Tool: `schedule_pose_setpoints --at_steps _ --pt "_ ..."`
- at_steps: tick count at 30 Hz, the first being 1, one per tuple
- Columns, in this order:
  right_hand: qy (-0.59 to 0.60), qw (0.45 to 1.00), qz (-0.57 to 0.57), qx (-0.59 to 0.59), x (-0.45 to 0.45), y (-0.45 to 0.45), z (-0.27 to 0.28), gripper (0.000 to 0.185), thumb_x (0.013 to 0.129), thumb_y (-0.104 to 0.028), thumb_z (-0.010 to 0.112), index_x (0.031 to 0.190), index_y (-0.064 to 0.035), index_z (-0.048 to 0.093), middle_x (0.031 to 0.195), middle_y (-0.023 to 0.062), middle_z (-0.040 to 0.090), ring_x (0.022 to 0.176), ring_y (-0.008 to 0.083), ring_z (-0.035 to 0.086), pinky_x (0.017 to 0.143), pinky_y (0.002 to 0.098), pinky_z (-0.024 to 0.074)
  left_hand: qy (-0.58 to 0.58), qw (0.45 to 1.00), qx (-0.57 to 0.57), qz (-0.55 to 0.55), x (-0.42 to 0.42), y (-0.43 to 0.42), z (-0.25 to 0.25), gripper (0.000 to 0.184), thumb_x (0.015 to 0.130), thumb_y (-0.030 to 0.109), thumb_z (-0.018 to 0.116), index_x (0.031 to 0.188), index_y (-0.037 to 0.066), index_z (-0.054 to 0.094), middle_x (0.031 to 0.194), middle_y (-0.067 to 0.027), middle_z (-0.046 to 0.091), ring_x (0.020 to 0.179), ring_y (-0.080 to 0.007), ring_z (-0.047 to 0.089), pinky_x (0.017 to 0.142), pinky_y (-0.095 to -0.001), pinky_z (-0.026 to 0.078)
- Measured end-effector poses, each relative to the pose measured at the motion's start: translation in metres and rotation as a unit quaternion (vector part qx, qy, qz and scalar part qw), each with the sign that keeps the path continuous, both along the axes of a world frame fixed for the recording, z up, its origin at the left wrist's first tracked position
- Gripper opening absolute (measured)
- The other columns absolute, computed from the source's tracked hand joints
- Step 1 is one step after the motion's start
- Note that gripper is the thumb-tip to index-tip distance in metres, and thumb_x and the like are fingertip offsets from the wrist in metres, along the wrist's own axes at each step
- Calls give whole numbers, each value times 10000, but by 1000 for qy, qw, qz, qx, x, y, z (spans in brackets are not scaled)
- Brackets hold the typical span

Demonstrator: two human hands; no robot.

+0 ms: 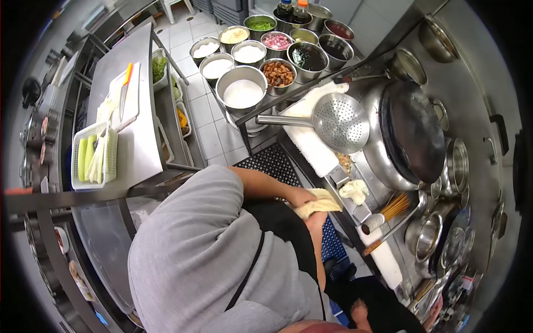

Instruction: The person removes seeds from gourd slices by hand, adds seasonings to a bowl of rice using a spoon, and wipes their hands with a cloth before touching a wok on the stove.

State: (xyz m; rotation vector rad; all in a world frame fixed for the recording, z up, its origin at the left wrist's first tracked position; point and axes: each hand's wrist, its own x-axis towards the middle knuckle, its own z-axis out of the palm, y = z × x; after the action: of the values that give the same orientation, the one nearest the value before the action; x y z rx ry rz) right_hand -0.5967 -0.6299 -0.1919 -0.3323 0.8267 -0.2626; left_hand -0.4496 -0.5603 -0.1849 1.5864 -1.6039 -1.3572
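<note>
A pale yellow cloth (325, 203) is held between my two hands, in front of my black apron. My left hand (300, 197), reaching in from above, is closed on the cloth's near end. Just below it, my right hand (316, 220) is against the same cloth, with its fingers partly hidden. To the right of the cloth, a crumpled whitish cloth (354, 191) lies on the stove's edge beside small metal containers. A large perforated ladle (341, 122) rests above, its handle pointing left.
A blackened wok (413, 133) sits on the stove. Bamboo brush (394, 206) and metal bowls (425, 236) lie beyond the hands. Ingredient pots (241, 91) stand at the top. A steel counter (133, 133) at left holds a knife (125, 83). Another person's hand (436, 311) shows at lower right.
</note>
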Motion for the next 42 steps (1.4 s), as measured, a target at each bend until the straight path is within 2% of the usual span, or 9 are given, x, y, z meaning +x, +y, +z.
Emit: schedule_pose_setpoints --at_steps 9,15,22,25,26,27,28,31,42 --pt "429 805 204 -357 -138 78 -87 342 961 -351 604 859 -34 684 680 65 641 550 160 597 517 305 475 -99 990 95 -43 55 173 -163 344 785 235 651 1091 95 720 1152 -169 692 1058 -331 664 929 -449 519" --pt "586 593 344 -431 -302 175 -159 343 917 -330 581 757 -64 727 679 101 701 604 234 693 581 378 555 51 988 130 72 97 153 -114 221 783 72 512 847 55 722 769 -109 697 701 -230 675 644 -356 527" --pt "541 701 360 -295 -277 136 -161 346 798 -338 633 968 -51 725 1015 207 704 946 398 683 830 497 547 275 955 89 64 58 -18 112 233 904 121 438 892 31 653 579 -20 529 499 -91 473 463 -237 374" --pt "477 410 308 -714 -235 63 -167 309 922 -250 504 813 -40 702 732 182 691 604 310 665 572 450 532 535 813 108 203 29 -88 183 325 995 272 442 1065 10 621 750 -55 596 620 -154 549 644 -274 450" --pt "401 585 320 -628 -220 28 -158 295 919 -229 489 808 -71 712 727 189 689 647 333 658 575 480 516 603 764 105 204 27 -110 196 353 990 277 451 1145 -10 586 881 -87 637 715 -196 595 701 -343 497" --pt "387 499 258 -731 -198 5 -153 280 945 -191 506 780 -73 699 671 130 673 571 252 618 502 415 475 653 731 72 184 27 -129 205 357 982 272 464 1134 -26 588 904 -100 655 801 -227 631 774 -375 527" --pt "345 777 138 -509 -159 -8 -76 276 966 -174 549 750 -59 675 620 35 621 567 134 568 477 308 427 648 735 46 193 25 -146 214 327 985 282 512 1165 20 589 1011 -111 644 915 -222 640 837 -375 532" --pt "215 826 -38 -520 -93 -30 53 201 934 -164 627 825 -1 673 664 66 630 595 149 589 545 306 436 544 749 -15 378 8 -168 240 230 973 175 516 1147 36 573 978 -103 626 883 -229 622 796 -374 535" --pt "106 292 35 -950 34 -6 251 457 905 -325 643 1317 -128 622 1473 147 478 1348 390 423 1099 510 337 405 730 -152 530 5 -147 234 268 927 86 522 1194 66 538 982 -53 572 887 -157 575 769 -347 529"
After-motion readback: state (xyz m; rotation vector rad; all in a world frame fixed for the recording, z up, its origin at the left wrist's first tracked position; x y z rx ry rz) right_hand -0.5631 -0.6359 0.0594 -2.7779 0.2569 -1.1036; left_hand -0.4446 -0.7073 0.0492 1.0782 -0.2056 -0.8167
